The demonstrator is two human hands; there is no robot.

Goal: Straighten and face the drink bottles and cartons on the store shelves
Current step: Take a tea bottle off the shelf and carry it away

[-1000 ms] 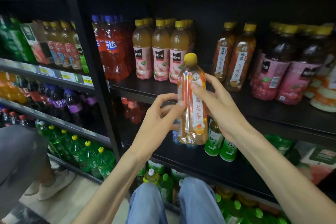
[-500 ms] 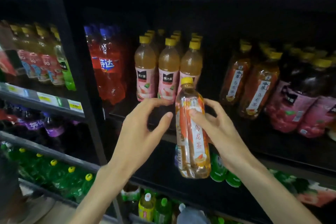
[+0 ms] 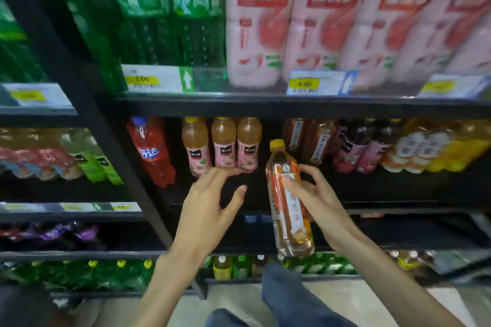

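Gripping tea bottle [image 3: 288, 202] labelled 乌龙茶: right hand [image 3: 316, 200] | left hand [image 3: 210, 210] spread, empty

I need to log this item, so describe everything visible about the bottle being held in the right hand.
The tea bottle is clear plastic filled with amber liquid, topped by a yellow cap. An orange and white label with red Chinese characters wraps its body. It is held in the air in front of the shelves, nearly upright, cap tilted slightly left. The right hand grips its middle, thumb across the label. The left hand is open beside it, not touching.
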